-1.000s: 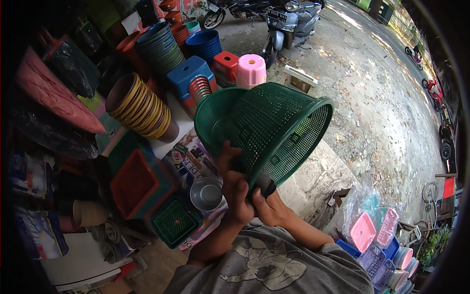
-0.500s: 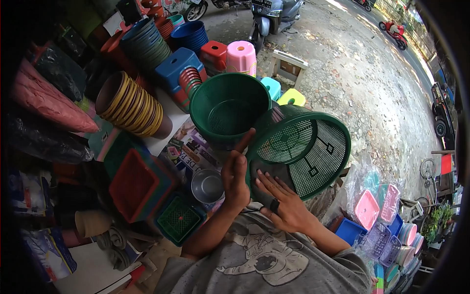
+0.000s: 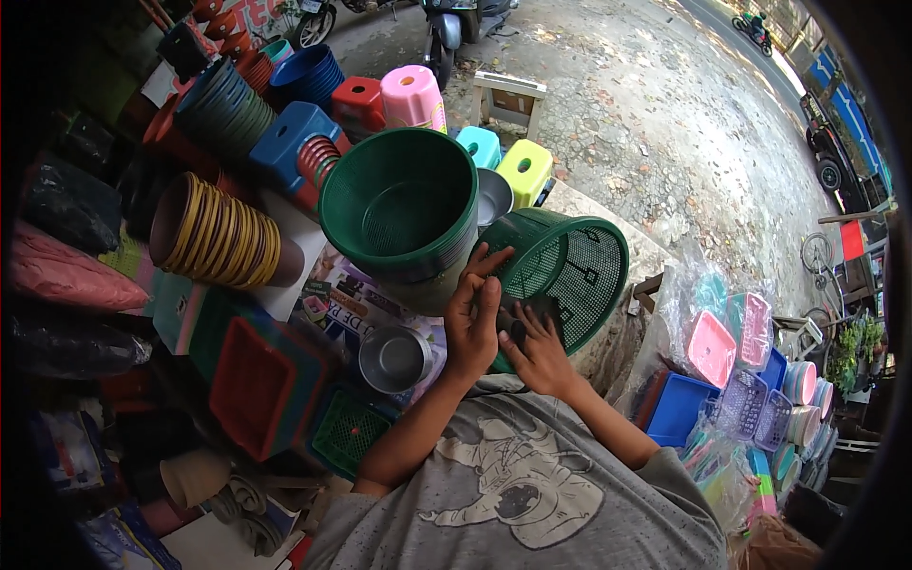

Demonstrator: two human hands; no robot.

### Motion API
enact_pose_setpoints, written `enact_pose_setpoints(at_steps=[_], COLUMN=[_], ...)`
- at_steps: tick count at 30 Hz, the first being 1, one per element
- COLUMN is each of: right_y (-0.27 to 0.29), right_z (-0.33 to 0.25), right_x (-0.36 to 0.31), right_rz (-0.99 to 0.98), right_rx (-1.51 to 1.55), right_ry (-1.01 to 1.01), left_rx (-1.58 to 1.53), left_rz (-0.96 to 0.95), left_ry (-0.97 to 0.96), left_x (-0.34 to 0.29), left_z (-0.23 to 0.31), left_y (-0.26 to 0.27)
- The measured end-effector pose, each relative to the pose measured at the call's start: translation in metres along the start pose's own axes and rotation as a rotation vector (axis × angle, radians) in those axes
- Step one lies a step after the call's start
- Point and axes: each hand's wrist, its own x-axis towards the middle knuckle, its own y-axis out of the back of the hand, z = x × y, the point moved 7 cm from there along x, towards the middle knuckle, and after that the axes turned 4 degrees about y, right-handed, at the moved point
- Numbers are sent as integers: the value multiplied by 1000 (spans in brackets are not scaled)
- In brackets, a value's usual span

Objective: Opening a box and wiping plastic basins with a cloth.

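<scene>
A green perforated plastic basket (image 3: 600, 249) lies tipped on its side in front of me, its wide mouth facing right. Against its near lower wall my right hand (image 3: 541, 353) rests with fingers spread. My left hand (image 3: 473, 318) is upright at the basket's left side, fingers stretched out and their tips at its outer wall; neither hand grips it. Just beyond, to the left, stands a stack of round green baskets (image 3: 399, 204) with the openings up. A grey metal bowl (image 3: 394, 359) sits left of my left wrist, and another grey bowl (image 3: 493, 197) shows behind the tipped basket.
Brown and yellow pots (image 3: 217, 231) lie stacked at left, near red rectangular trays (image 3: 252, 385). Blue (image 3: 290, 138), pink (image 3: 413, 95) and yellow stools (image 3: 525, 166) stand at the back. Wrapped plastic baskets (image 3: 712, 347) are piled at right. A scooter (image 3: 446, 38) is parked on the pavement.
The tipped basket has turned, so less of its mesh bottom faces me. My left fingers have come against its wall, and my right hand has shifted along it. The whole view has swung.
</scene>
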Motion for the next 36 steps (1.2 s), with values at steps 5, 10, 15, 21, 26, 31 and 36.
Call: enact_pose_setpoints(at_steps=[5,10,15,21,26,31,36], right_y=[-22,20,21,23,42,58,39], right_z=[0,-16,-60,-5,-29,-45,10], right_x=[23,39,20,51,43,40,39], right_rz=[159,447,295,597,734,606,470], right_rx=[1248,1280,647,930,297,-78,-380], right_ry=[-456,-325,151,-357,80,336,238], left_rx=[-306,-121,-301,14,47,32,57], left_rz=[165,139,155,202,242,266,323], left_ry=[495,499,458,465,353,372,316], left_x=[-37,-48,-36,-48,-47,-49,-60], left_z=[-67,-79,-71,-60,-50,-31,-18], left_y=[-13,-7,7,-3,5,17,27])
